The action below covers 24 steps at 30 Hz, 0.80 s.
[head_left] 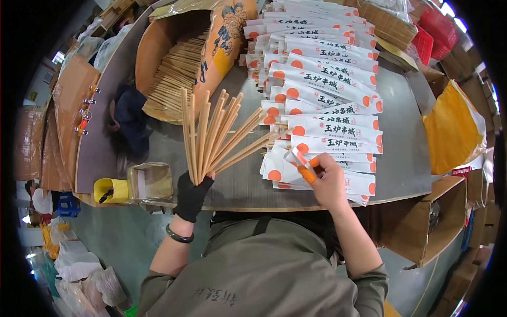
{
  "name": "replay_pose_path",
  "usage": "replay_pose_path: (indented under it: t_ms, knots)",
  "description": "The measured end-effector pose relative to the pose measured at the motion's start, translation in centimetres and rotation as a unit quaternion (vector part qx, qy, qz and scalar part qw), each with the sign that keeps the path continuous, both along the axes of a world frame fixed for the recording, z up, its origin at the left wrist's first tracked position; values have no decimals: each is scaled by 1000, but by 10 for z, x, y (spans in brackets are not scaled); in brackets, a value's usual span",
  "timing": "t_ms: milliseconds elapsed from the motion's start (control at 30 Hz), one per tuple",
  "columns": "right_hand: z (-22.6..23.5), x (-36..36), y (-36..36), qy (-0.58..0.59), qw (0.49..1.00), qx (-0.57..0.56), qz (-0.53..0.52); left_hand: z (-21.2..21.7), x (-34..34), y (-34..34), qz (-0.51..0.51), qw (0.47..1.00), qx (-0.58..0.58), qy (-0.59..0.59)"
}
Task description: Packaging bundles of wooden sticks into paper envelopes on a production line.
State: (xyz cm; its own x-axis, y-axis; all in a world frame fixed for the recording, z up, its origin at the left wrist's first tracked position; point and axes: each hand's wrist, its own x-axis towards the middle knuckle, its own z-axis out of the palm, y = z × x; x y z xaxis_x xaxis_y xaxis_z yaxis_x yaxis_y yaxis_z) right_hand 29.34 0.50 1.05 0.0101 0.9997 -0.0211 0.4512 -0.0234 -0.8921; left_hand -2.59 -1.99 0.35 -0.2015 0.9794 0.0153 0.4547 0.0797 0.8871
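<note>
My left hand (192,198), in a black fingerless glove, is closed around the lower ends of a fanned bundle of wooden chopsticks (215,133). My right hand (327,180) has orange covers on its fingertips and pinches the end of a white paper chopstick sleeve (293,157). Just beyond and beneath it lies a long overlapping pile of packed paper sleeves (338,129), white with orange dots and dark lettering. Tips of wooden chopsticks poke out at the pile's left side. How much of the pinched sleeve is filled cannot be made out.
Beyond my left hand, an open cardboard carton (211,58) holds many loose chopsticks. Dark cloth (131,119) lies beside it. Near the table's (243,193) front left stand a yellow container (112,191) and a taped clear box (152,182). An open carton (422,222) sits below the right edge.
</note>
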Motion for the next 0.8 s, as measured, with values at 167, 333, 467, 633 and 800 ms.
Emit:
replay_pose_path:
  t_ms: [167,333,467,633,800]
  knots:
    - [21,13,10,30,998,-46,-4,15,-16,0,-55,997,-59,-10]
    - [20,20,8,64,997,-17,32,20,-32,12,-134,987,-83,11]
    - [22,18,7,-147,956,211,143,28,-33,27,-191,971,-39,137]
    - [27,-26,13,-239,870,388,190,21,50,37,-142,983,28,-114]
    - [41,-25,29,-313,863,387,86,3,79,54,-115,959,51,-252]
